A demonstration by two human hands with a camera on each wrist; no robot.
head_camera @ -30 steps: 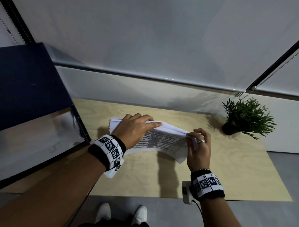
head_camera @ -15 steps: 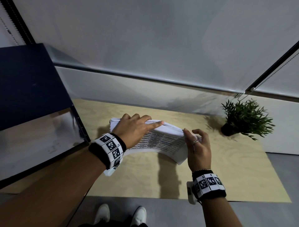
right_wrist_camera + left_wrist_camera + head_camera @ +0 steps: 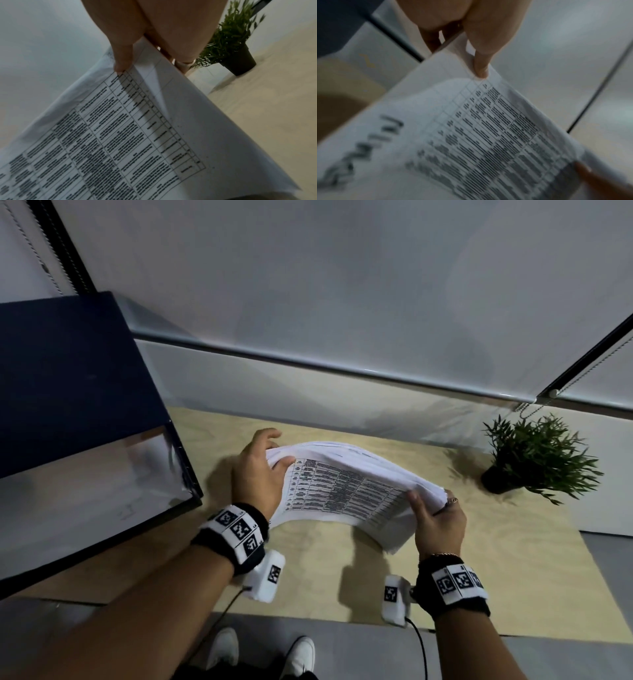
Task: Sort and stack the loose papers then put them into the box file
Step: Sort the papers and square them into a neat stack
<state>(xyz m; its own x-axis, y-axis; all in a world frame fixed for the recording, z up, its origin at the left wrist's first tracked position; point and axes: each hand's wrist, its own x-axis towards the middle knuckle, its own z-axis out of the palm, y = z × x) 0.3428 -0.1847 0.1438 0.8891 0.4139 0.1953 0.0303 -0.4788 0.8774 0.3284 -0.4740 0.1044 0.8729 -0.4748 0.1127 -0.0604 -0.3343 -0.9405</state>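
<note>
A thick stack of white papers [image 3: 346,487] with a printed table on top hangs bowed above the wooden table [image 3: 513,577]. My left hand [image 3: 258,474] grips its left end, thumb on top and fingers underneath. My right hand [image 3: 435,515] pinches the right end the same way. In the left wrist view the thumb presses the top sheet [image 3: 471,121]; in the right wrist view the thumb lies on the printed sheet [image 3: 130,128]. The dark blue box file [image 3: 68,412] stands open at the left, its lid up and its grey inside showing.
A small potted plant [image 3: 534,460] stands at the table's back right corner. A white wall with a rail runs behind the table. My shoes [image 3: 222,652] show below the near table edge.
The stack has been lifted off the table and now bows between both hands. My left hand shifted from resting on top to gripping the left end.
</note>
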